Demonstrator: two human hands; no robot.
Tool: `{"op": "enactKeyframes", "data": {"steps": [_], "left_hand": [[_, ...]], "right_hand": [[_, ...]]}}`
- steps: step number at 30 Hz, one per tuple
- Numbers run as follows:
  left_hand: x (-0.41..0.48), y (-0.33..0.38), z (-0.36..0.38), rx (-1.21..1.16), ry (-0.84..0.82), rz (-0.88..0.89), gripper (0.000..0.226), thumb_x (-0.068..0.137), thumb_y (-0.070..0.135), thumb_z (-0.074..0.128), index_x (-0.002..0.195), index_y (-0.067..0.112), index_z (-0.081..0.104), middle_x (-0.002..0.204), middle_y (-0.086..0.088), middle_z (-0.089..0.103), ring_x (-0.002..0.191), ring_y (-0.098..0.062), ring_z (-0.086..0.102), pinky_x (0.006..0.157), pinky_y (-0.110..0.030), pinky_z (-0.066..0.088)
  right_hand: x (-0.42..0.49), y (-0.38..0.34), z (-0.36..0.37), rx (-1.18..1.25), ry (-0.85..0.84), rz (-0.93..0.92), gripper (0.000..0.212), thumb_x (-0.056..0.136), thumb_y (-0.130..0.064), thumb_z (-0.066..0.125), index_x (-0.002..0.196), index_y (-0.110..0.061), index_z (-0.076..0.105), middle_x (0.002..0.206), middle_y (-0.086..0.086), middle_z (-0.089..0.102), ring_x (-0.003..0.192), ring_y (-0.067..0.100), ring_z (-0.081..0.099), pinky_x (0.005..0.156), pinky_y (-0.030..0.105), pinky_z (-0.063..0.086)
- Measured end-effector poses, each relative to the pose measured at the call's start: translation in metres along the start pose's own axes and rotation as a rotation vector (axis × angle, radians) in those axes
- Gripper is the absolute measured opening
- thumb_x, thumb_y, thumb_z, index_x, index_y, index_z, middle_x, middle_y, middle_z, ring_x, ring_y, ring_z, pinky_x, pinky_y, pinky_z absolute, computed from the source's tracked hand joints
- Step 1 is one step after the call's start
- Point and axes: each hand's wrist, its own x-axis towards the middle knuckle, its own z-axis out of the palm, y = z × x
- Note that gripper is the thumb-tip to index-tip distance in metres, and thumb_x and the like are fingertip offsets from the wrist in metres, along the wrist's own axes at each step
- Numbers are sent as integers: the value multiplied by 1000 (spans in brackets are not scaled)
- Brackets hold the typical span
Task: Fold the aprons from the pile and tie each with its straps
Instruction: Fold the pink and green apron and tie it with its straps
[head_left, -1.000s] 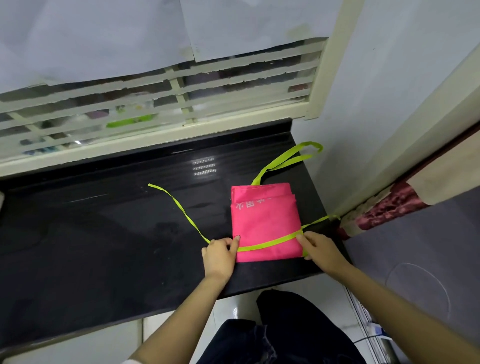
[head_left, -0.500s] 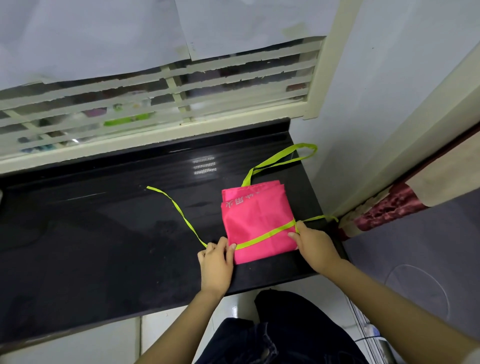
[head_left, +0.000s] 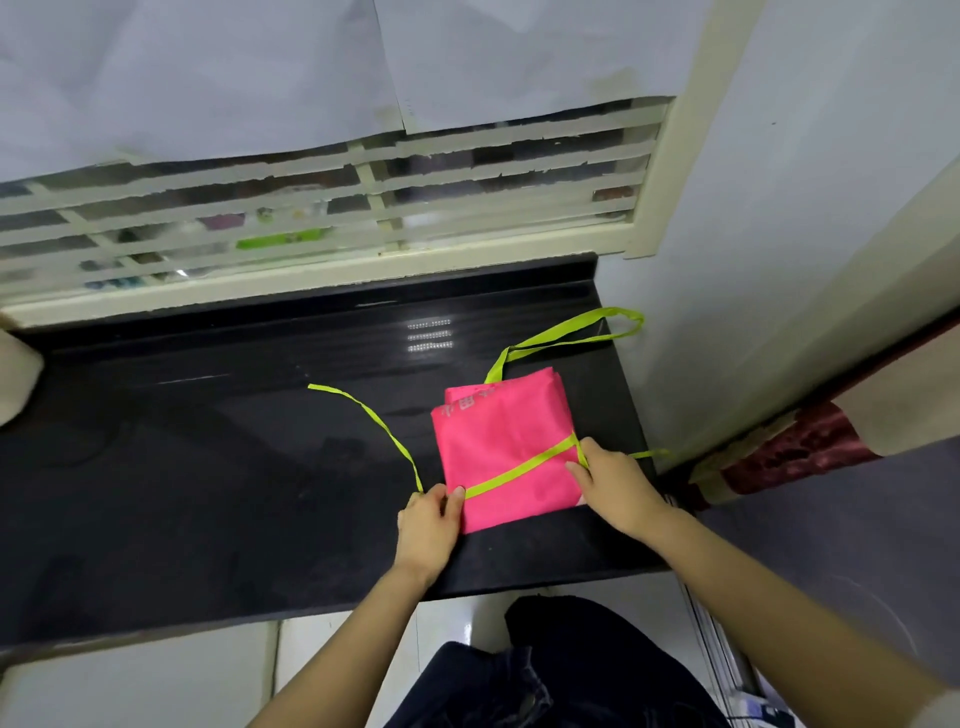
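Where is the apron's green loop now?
Head view: the green loop lies on the black ledge, behind the folded pink apron, near the right wall.

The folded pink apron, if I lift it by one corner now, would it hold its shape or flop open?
Probably floppy: the folded pink apron is thin layered cloth, and the green strap only lies across it, not yet knotted. Likely light; it may slide on the glossy black counter.

Counter (head_left: 208, 493) lies bare left of the apron (head_left: 498, 441) (wall (head_left: 753, 312) crowds its right).
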Motion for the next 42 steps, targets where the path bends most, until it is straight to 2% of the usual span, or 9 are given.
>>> {"op": "enactKeyframes", "data": {"steps": [2, 11, 18, 25, 29, 32, 37, 40, 42], "left_hand": [[-4, 1, 2, -102, -14, -30, 32, 96, 38, 48, 66, 25, 46, 78, -8, 49, 82, -29, 50, 72, -31, 36], [-1, 24, 14, 97, 130, -49, 27, 97, 37, 46, 75, 21, 42, 75, 2, 55, 88, -29, 56, 81, -38, 41], [-8, 29, 15, 134, 196, -42, 24, 98, 37, 42, 83, 19, 41, 78, -3, 60, 81, -31, 60, 62, -33, 38], [-11, 20, -10, 402, 211, 3, 24, 96, 42, 43, 100, 17, 43, 100, 1, 60, 94, -24, 61, 66, -32, 37], [1, 10, -43, 674, 300, 8, 25, 93, 21, 50, 116, 11, 49, 118, -8, 52, 112, -29, 49, 90, -38, 37], [9, 28, -44, 625, 360, 160, 33, 92, 12, 49, 124, 10, 51, 130, -9, 50, 125, -29, 42, 102, -40, 30], [24, 69, -8, 649, 56, 425, 61, 96, 25, 44, 150, 26, 16, 159, 2, 1, 147, -21, -6, 118, -39, -2], [39, 76, 2, 761, -105, 381, 82, 89, 33, 58, 151, 31, 4, 159, -1, -11, 145, -28, -15, 116, -43, -8], [48, 76, 2, 787, -184, 318, 89, 86, 36, 61, 151, 31, 0, 159, -3, -12, 144, -31, -17, 115, -43, -9]], "right_hand": [[9, -4, -3, 21, -9, 50, 25, 98, -23, 44, 77, -16, 34, 89, 16, 63, 86, 35, 60, 61, 32, 30], [26, 3, -4, 255, -107, 219, 29, 95, -14, 45, 70, -17, 33, 69, 1, 46, 57, 14, 44, 50, 28, 33], [29, 9, 2, 286, -98, 177, 32, 97, -25, 50, 70, -18, 35, 69, -1, 47, 73, 21, 52, 65, 30, 37], [32, 10, 4, 257, -104, 163, 26, 96, -27, 52, 78, -13, 38, 72, 0, 48, 83, 30, 58, 66, 30, 39], [32, 7, 5, 236, -78, 163, 24, 96, -26, 52, 88, -8, 38, 76, 2, 50, 83, 29, 59, 63, 28, 36], [31, 6, 7, 258, -50, 163, 23, 96, -25, 52, 90, -8, 37, 67, -3, 45, 72, 22, 54, 59, 30, 38], [28, 4, 8, 285, -10, 174, 23, 95, -22, 53, 92, -8, 35, 66, -2, 47, 65, 20, 53, 48, 27, 34], [28, 5, 9, 306, -3, 183, 25, 94, -19, 55, 93, -7, 33, 70, 0, 51, 73, 24, 56, 59, 32, 40], [28, 1, 8, 352, 9, 244, 27, 93, -18, 57, 105, -4, 37, 89, 9, 62, 87, 30, 62, 67, 33, 44]]}}
